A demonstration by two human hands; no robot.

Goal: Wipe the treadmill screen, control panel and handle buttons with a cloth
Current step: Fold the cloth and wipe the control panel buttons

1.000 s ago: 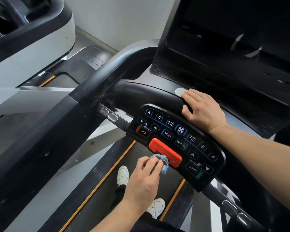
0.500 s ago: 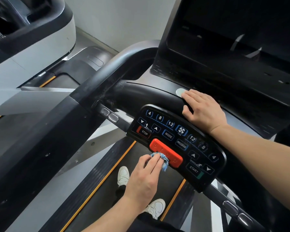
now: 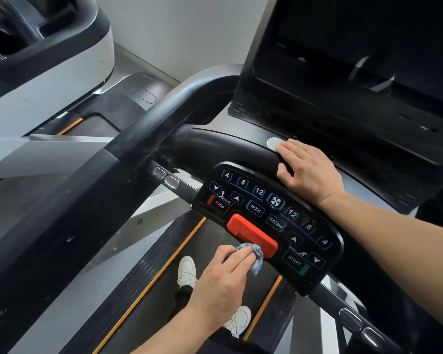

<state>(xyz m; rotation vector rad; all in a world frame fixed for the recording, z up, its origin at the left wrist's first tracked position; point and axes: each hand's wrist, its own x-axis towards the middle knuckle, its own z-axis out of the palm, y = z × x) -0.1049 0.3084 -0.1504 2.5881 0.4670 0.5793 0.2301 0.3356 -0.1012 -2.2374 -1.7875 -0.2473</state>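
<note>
The black control panel (image 3: 266,215) with blue-lit buttons sits in the middle, a red stop bar (image 3: 248,233) at its near edge. My left hand (image 3: 223,282) pinches a small blue cloth (image 3: 253,254) and presses it against the red bar's near side. Above the panel, my right hand (image 3: 307,169) lies flat on the black console ledge, fingers straight. The dark screen (image 3: 356,47) rises at the upper right. Metal handle buttons (image 3: 168,178) sit on the left bar, and another pair of handle buttons (image 3: 361,325) shows at the lower right.
The treadmill belt (image 3: 169,290) with orange edge lines runs below, my white shoes (image 3: 187,272) standing on it. A curved black handrail (image 3: 164,116) bends left of the console. A second treadmill (image 3: 49,60) stands at the upper left, by a grey wall.
My left hand with the cloth has slid slightly left along the near side of the red bar. My right hand has stayed in place.
</note>
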